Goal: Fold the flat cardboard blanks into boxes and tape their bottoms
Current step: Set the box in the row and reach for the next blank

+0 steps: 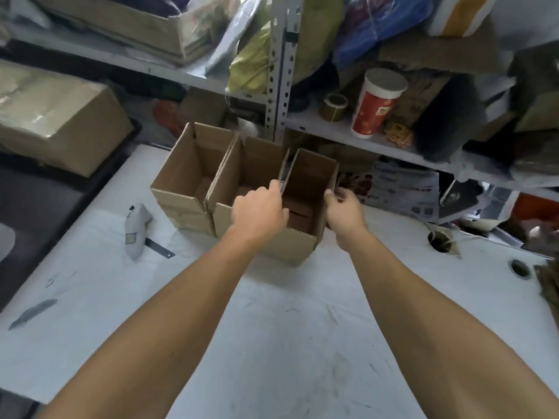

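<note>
Cardboard box (pixel 298 189) flaps (upright) pinched by left hand (pixel 260 211) and right hand (pixel 344 208).

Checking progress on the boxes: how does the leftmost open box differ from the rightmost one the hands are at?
The leftmost box stands untouched; the rightmost box has the left hand and right hand at its top edges. The leftmost sits farther back, the rightmost nearer. Both are brown, upright and open-topped.
</note>
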